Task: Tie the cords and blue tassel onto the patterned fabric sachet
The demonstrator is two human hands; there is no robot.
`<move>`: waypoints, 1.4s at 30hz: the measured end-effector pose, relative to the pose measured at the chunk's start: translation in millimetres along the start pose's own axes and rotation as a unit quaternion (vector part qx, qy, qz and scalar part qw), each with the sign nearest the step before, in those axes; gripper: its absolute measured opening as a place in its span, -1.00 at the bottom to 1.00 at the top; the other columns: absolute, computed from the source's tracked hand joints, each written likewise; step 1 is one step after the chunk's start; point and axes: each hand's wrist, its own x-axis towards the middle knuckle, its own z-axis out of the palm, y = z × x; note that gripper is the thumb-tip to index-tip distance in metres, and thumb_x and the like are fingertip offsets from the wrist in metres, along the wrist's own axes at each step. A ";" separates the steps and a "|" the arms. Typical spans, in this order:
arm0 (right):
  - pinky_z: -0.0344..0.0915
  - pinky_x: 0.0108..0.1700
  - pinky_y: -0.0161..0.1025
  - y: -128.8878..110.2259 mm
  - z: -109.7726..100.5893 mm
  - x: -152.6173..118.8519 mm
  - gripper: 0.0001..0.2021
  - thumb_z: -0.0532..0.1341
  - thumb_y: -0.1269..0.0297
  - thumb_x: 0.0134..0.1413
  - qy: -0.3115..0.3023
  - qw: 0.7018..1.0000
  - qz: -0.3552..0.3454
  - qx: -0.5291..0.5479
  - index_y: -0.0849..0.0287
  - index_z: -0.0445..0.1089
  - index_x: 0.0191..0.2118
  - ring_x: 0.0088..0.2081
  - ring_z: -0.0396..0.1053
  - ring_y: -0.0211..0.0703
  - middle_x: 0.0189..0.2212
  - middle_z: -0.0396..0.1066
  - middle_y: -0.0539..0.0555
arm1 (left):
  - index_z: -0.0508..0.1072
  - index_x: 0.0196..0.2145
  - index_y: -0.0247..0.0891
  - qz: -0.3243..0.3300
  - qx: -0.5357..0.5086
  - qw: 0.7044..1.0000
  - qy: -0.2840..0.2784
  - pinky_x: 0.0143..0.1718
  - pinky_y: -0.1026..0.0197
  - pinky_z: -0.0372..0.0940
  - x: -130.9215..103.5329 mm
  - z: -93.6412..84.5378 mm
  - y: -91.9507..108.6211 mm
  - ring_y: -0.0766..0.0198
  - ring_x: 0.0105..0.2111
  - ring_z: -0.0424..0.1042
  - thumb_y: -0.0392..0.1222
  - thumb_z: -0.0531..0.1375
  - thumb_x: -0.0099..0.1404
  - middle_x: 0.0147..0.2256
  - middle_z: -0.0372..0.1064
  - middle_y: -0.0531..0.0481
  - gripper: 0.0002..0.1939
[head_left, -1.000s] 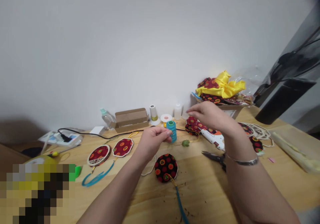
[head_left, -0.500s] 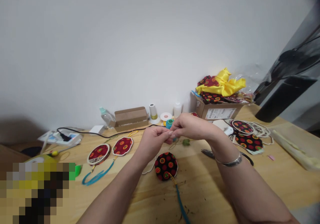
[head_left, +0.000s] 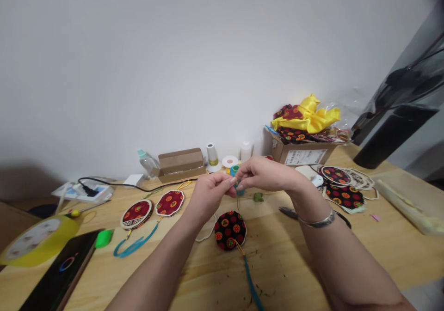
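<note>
My left hand (head_left: 215, 187) and my right hand (head_left: 261, 174) meet over the middle of the table, fingertips pinched close together. From between them a thin olive cord (head_left: 238, 203) hangs down in a narrow loop; which fingers grip which end is hard to see. Just behind the fingers stands a teal spool (head_left: 235, 168), partly covered by them. Below the hands lies a round black patterned pendant (head_left: 230, 230) with a yellow loop and a teal tassel (head_left: 252, 283). A pale scalloped frame (head_left: 206, 230) lies at its left, partly behind my left forearm.
Two red pendants (head_left: 170, 203) lie to the left, near a phone (head_left: 62, 269) and a yellow tape roll (head_left: 41, 239). Dark-bladed scissors (head_left: 288, 212) rest by my right wrist. A cardboard box (head_left: 301, 154) heaped with fabric and an open narrow box (head_left: 182, 165) stand along the wall.
My fingertips have drawn slightly apart, and the cord's loop now hangs more plainly below them. The pendants on the table have not moved.
</note>
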 end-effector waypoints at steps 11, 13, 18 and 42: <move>0.00 -0.54 -0.40 1.5 -2.2 -0.9 -0.83 0.17 0.29 -0.04 0.045 0.994 0.005 0.104 0.28 0.39 -0.51 -0.58 0.09 -0.42 -0.63 0.25 -0.07 | 0.55 -0.47 -0.31 -0.009 -0.100 0.995 0.026 -0.30 0.26 0.20 3.5 0.8 -8.6 0.31 -0.45 0.33 -0.13 0.23 0.11 -0.52 0.44 0.02 -0.82; -0.01 -0.56 -0.41 -2.3 -3.0 -0.8 -0.82 0.20 0.26 -0.04 0.060 0.984 0.016 0.165 0.29 0.38 -0.52 -0.61 0.07 -0.45 -0.64 0.26 -0.07 | 0.55 -0.47 -0.32 -0.009 -0.137 0.990 0.028 -0.30 0.27 0.19 4.9 1.3 -10.2 0.33 -0.44 0.32 -0.15 0.25 0.09 -0.51 0.44 0.01 -0.83; -0.04 -0.62 -0.43 -5.6 -0.6 2.6 -0.82 0.21 0.27 -0.03 0.075 0.951 0.030 0.298 0.28 0.39 -0.52 -0.66 0.07 -0.49 -0.64 0.30 -0.06 | 0.52 -0.52 -0.35 -0.029 -0.250 0.968 -0.017 -0.25 0.25 0.20 6.3 2.4 -12.0 0.32 -0.42 0.34 -0.15 0.27 0.07 -0.51 0.42 -0.01 -0.82; -0.09 -0.70 -0.47 -8.1 15.3 19.1 -0.84 0.15 0.39 0.01 0.196 0.913 0.066 0.351 0.27 0.28 -0.55 -0.75 0.00 -0.51 -0.79 0.15 -0.15 | 0.51 -0.48 -0.38 -0.090 -0.317 0.943 -0.056 -0.29 0.26 0.28 3.7 6.0 -13.9 0.33 -0.43 0.42 -0.18 0.27 0.08 -0.50 0.46 -0.04 -0.83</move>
